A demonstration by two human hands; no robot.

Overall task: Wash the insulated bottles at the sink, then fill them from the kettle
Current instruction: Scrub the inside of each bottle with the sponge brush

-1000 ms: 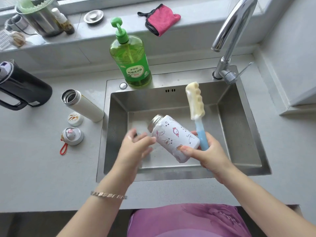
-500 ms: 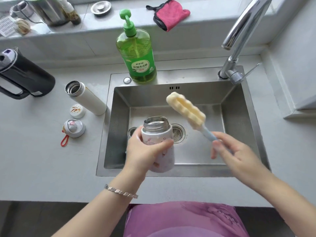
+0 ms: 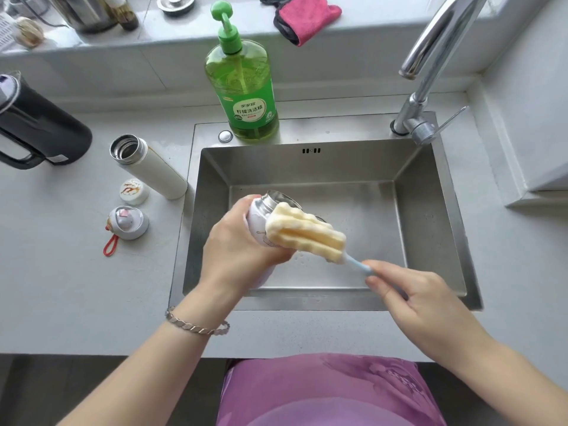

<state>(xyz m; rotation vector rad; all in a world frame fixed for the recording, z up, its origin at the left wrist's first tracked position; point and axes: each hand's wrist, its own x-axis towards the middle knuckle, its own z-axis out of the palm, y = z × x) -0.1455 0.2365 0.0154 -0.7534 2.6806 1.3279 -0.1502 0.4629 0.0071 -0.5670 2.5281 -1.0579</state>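
Note:
Over the steel sink, my left hand grips a short white patterned insulated bottle, its steel mouth tilted up and to the right. My right hand pinches the blue handle of a yellow sponge bottle brush, whose head lies against the bottle's neck and mouth. A tall white bottle stands open on the counter left of the sink. Beside it lie a small white cap and a grey lid with a red loop. The black kettle sits at the far left.
A green dish soap pump bottle stands on the sink's back rim. The chrome tap arches over the right rear corner. On the rear ledge lie a pink cloth, a metal strainer and a metal pot.
My left hand has tilted the patterned bottle's mouth to the right. My right hand brought the brush head down and left against the bottle's mouth.

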